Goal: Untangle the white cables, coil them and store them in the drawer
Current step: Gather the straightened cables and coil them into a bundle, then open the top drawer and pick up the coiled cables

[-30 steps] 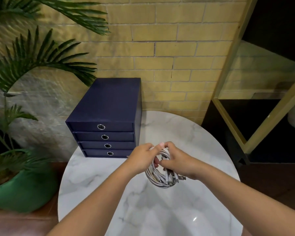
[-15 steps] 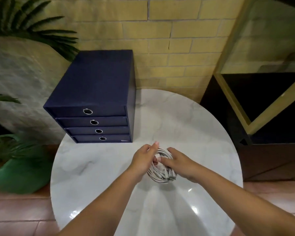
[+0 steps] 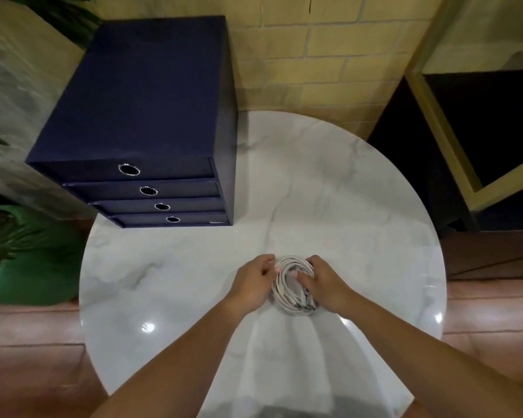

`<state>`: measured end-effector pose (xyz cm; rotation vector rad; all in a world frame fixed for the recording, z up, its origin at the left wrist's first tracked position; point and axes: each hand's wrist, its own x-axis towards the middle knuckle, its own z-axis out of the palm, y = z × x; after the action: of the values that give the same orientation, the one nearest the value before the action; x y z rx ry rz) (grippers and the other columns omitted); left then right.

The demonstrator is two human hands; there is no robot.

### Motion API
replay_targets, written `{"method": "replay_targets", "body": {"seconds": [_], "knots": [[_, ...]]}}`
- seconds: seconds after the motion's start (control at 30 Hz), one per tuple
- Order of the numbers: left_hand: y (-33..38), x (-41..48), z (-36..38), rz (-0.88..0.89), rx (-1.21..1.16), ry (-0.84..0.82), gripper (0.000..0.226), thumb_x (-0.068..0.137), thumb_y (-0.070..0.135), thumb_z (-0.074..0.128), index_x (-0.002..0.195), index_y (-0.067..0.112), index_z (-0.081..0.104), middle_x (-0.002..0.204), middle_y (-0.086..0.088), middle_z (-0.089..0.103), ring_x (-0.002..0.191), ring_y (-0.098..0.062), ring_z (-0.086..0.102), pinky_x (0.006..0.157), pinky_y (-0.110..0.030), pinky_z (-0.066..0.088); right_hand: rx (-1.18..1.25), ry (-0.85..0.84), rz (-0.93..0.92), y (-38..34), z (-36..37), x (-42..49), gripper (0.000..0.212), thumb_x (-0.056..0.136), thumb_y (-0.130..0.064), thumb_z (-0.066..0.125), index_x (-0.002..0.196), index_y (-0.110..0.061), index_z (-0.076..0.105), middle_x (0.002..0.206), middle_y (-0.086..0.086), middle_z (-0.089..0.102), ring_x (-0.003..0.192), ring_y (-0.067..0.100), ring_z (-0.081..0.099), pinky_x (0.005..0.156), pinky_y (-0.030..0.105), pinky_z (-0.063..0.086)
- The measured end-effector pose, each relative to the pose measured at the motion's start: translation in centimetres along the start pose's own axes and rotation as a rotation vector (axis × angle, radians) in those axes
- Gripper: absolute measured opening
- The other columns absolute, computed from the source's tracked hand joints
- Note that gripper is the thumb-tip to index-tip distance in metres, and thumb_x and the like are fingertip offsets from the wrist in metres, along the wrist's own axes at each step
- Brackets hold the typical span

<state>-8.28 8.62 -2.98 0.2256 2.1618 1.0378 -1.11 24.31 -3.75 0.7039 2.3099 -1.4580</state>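
Item: white cables [image 3: 281, 289], wound into one flat coil, lying on the round marble table [image 3: 344, 206] near its front middle. Left hand [image 3: 252, 282]: fingers curled, pinching the coil's left edge. Right hand [image 3: 326, 286]: curled over the coil's right side, thumb inside the loop. Navy drawer unit [image 3: 151, 116]: four drawers, ring pulls, all shut, at the table's far left, well apart from the coil. Green plant pot [image 3: 27, 260]: on the floor, left.

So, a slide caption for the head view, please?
Left hand and right hand hold coiled white cables at marble table; drawers closed.
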Motion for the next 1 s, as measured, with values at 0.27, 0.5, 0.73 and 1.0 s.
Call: {"method": "replay_targets", "body": {"seconds": [0.27,0.5,0.73,1.0], "knots": [[-2.6,-1.2,2.1,0.471,0.648,-0.011,0.086,0.085,0.075,0.022,0.152,0.028,-0.005,0.161,0.011,-0.001,0.147,-0.009,-0.001,0.119,-0.029,0.004,-0.407,0.233,-0.205,2.8,0.3,0.8,0.074,0.078,-0.061,0.033,0.133,-0.014,0.048,0.116,0.010,0.048,0.102,0.027,0.046,0.088,0.036,0.038],[-4.4,-0.4,2.2,0.407,0.899,-0.059,0.085,0.085,0.073,0.013,0.143,0.026,-0.027,0.155,0.011,-0.030,0.140,-0.012,-0.034,0.117,-0.043,-0.017,-0.690,0.204,-0.319,3.5,-0.3,0.5,0.072,0.087,-0.068,0.001,0.147,-0.034,0.020,0.140,-0.005,0.031,0.123,0.020,0.029,0.096,0.035,0.026],[-4.6,0.0,2.4,0.380,0.895,-0.066,0.088,0.080,0.078,0.009,0.142,0.028,-0.027,0.157,0.009,-0.027,0.141,-0.015,-0.033,0.118,-0.044,-0.014,-0.696,0.124,-0.264,4.0,-0.6,1.3,0.074,0.084,-0.069,0.004,0.149,-0.034,0.011,0.158,-0.009,0.004,0.145,0.018,-0.003,0.114,0.040,0.003],[-3.4,-0.3,2.2,0.336,0.761,-0.051,0.093,0.084,0.067,0.048,0.153,0.029,-0.003,0.162,0.009,-0.002,0.148,-0.016,-0.012,0.120,-0.045,-0.001,-0.504,0.053,-0.173,2.6,-1.2,1.1,0.081,0.077,-0.079,0.018,0.147,-0.037,0.022,0.156,-0.014,0.012,0.143,0.015,0.001,0.114,0.039,0.004]]}}
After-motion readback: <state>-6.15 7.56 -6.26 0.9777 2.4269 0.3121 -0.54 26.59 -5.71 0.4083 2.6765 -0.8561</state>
